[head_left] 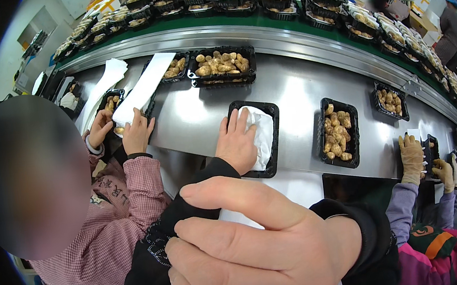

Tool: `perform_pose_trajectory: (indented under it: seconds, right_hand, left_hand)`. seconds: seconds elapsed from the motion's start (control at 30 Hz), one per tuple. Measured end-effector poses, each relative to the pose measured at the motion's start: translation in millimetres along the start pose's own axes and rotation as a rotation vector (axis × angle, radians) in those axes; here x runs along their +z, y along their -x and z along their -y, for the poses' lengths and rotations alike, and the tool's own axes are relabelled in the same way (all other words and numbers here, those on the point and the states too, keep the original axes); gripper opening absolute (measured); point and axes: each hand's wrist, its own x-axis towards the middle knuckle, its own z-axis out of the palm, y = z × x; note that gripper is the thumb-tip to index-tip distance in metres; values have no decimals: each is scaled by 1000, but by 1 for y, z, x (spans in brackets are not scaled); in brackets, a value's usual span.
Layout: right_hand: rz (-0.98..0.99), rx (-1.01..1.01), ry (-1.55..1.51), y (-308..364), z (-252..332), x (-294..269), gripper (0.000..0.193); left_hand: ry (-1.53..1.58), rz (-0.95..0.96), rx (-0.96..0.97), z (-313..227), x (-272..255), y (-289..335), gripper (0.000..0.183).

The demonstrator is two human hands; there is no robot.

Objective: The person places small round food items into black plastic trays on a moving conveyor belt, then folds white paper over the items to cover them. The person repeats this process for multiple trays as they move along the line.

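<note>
My left hand (237, 144) lies flat with its fingers spread on crumpled white paper (261, 133) in a black plastic tray (274, 116). The paper hides whatever is beneath it. Close to the camera, my right hand (261, 245) is curled across my left forearm, its thumb and fingertips closing on the black sleeve (157, 228) of that arm. White sheets (294, 188) lie just below the tray. To its right, another black tray (355, 121) holds small tan-brown knobbly tubers (339, 136), uncovered.
A co-worker's hands (137, 132) handle a tray and white paper strips (145, 87) at left. Tuber trays (223, 65) stand farther back. Beyond a metal rail (307, 45), a green conveyor (226, 19) carries stacked trays. Gloved hands (410, 157) work at right.
</note>
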Motion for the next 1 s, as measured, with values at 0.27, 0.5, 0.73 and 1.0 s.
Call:
perform_pose_trajectory:
  seconds: [0.27,0.5,0.73,1.0]
  right_hand:
    - [356,231,145,-30,18,-26,8]
    - [72,-14,-31,-1,0,-1,21]
    - [66,0,-35,-3,0,-2,23]
    - [69,-49,23,-3,-2,-1,25]
  left_hand:
    - [-1,-24,-4,2,3,3,44]
    - [13,-25,-1,2,1,3,45]
    - [10,50,-19,-1,1,1,46]
    - [31,47,-23,1,0,2,45]
